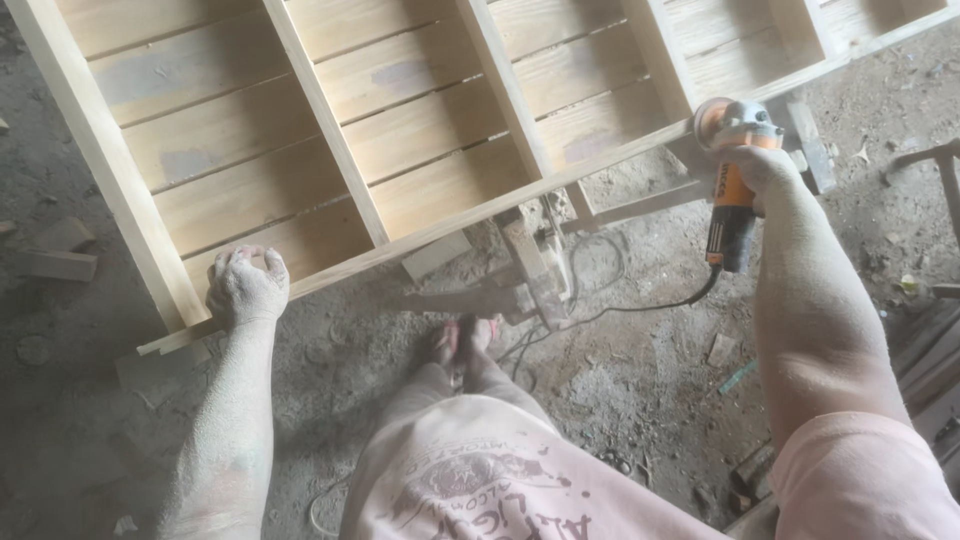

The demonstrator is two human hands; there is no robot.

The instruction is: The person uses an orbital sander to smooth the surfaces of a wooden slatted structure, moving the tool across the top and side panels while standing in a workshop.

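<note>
A large pale wooden frame (pixel 330 130) with slats and upright dividers lies tilted across the top of the head view. My left hand (pixel 247 285), coated in sawdust, grips its near rail close to the left corner. My right hand (pixel 765 170) holds an orange and black angle grinder (pixel 732 185). The grinder's disc (pixel 712 118) sits against the frame's near edge at the right. A black cord (pixel 640 305) trails from the grinder's tail down to the floor.
The dirt floor (pixel 620 390) is dusty and strewn with wood offcuts (pixel 55 255). A wooden support (pixel 535 265) stands under the frame. My foot (pixel 465 340) is below it, close to the cord. Dark planks (pixel 925 350) lie at the right edge.
</note>
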